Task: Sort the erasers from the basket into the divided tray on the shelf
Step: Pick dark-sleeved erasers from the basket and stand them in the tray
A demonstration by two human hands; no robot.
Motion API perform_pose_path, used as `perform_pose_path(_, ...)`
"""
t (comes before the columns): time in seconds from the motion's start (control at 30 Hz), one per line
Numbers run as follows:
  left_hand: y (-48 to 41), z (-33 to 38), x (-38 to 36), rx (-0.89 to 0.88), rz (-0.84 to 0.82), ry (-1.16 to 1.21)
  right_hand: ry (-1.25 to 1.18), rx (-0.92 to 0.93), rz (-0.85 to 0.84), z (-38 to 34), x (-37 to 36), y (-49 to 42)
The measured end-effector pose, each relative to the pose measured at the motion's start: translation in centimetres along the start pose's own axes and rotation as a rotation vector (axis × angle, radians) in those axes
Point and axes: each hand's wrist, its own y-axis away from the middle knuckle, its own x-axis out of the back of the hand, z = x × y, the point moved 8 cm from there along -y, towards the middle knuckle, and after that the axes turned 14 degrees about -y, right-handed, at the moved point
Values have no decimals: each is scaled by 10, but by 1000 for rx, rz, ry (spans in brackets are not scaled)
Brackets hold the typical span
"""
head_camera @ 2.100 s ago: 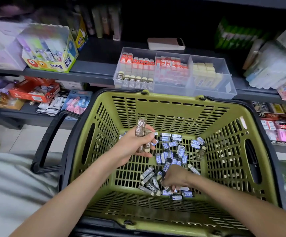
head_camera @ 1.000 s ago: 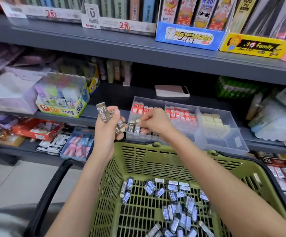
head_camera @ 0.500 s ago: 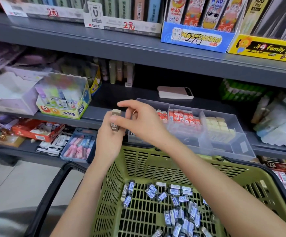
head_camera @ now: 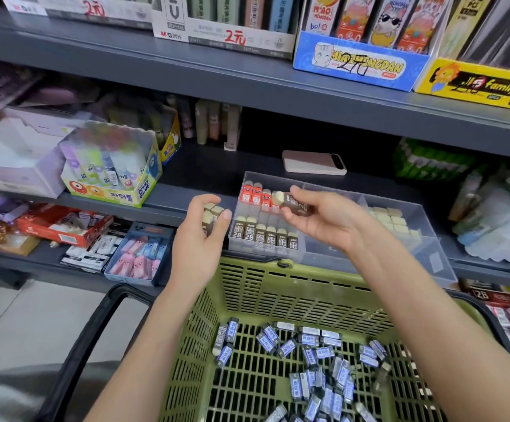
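1. Erasers: your right hand [head_camera: 317, 219] pinches one brown-sleeved rectangular eraser [head_camera: 293, 203] above the clear divided plastic tray [head_camera: 333, 257].
2. Your left hand [head_camera: 200, 239] clasps several more.
3. Light, firm, probably slick-sleeved; grip the long sides.

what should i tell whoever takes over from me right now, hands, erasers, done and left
Left hand: holds a small bunch of brown-sleeved erasers beside the divided tray.
Right hand: holds one brown eraser over the tray's left compartment.
Done: a row of brown erasers stands in front of the red erasers in that compartment.
Left: place the held ones; many blue-sleeved erasers lie in the green basket.
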Motion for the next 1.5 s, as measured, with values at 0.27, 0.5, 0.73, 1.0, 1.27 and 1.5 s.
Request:
perform_pose_path(0.27, 0, -2, 5, 13, 43, 38, 587, 200, -203, -9, -9, 12)
perform_pose_path(0.5, 1, -17, -1, 247, -13, 544, 1464, 857, -24, -35, -42, 38)
perform_pose_path(0.73, -1, -25, -1, 427, 14, 906, 1079, 554, 21, -26, -23, 8)
perform_pose_path(1.0, 0, -23, -2, 457, -36, 931, 966, 260, 16, 7, -13, -16)
perform_pose_path(1.27, 2, -15, -8, 465, -96, 995, 1303, 354, 54, 14, -22, -23)
perform_pose_path(1.5, 4, -8, -12, 420, -189, 953, 1318, 707, -29, -4, -51, 8)
